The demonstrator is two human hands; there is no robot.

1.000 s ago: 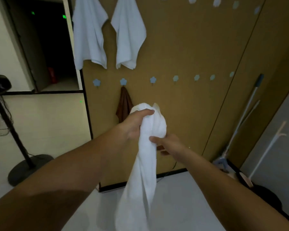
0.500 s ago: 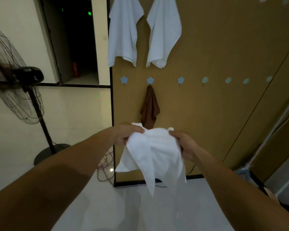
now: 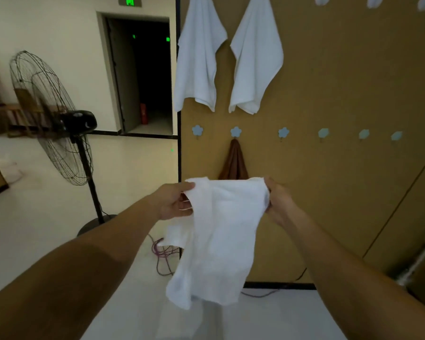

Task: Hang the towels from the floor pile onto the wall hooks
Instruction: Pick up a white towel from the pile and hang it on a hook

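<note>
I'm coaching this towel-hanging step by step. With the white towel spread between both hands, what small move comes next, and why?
Probably raise the towel toward the bare hook left of the brown cloth. The left hand and right hand pinch its top corners, and that hook sits empty above the left hand.

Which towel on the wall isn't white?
The brown towel, hanging from a flower hook in the lower row. Both upper towels are white.

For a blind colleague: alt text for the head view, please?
Left hand and right hand hold a white towel spread by its top edge before a brown wall. Two white towels and a brown cloth hang there; a fan stands left.
</note>
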